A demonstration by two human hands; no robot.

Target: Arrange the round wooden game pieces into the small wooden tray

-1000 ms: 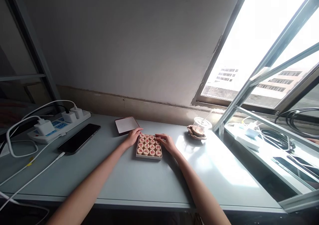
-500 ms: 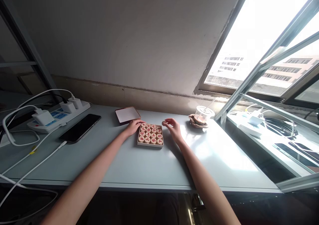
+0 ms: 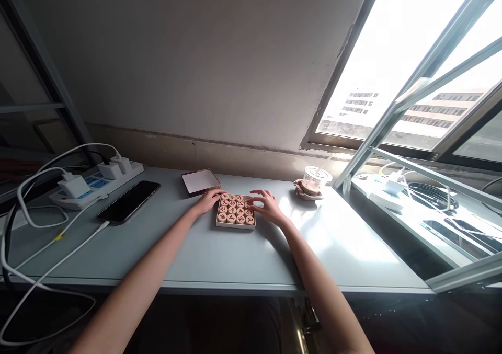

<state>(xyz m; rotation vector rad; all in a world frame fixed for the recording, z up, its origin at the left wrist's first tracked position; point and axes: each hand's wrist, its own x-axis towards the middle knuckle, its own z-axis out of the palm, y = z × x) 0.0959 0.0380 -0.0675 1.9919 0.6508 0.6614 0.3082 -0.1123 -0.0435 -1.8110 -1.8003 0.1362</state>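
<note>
A shallow open box (image 3: 236, 227) lies on the table, holding rows of round wooden Chinese chess pieces (image 3: 231, 218) marked with red characters. At its upper left corner, my left hand (image 3: 208, 201) grips the side of the box with bent fingers. My right hand (image 3: 266, 206) is over the box's right edge, fingers apart, the thumb and fingertips at the pieces on that side. These fingers hide part of the upper right pieces. Behind my left hand lies the box lid (image 3: 201, 180), its pale inside facing up.
A black phone (image 3: 129, 201) on a white cable and a power strip (image 3: 94, 184) with chargers occupy the table's left. A lidded plastic cup (image 3: 317, 176) stands by a brown carved object (image 3: 308, 192) at the back right. Metal frame bars (image 3: 358, 158) rise at the right edge.
My right hand has moved left from beside the box to over its right edge. The piece it pinched has been let go, and the fingers have spread. My left hand stays put.
</note>
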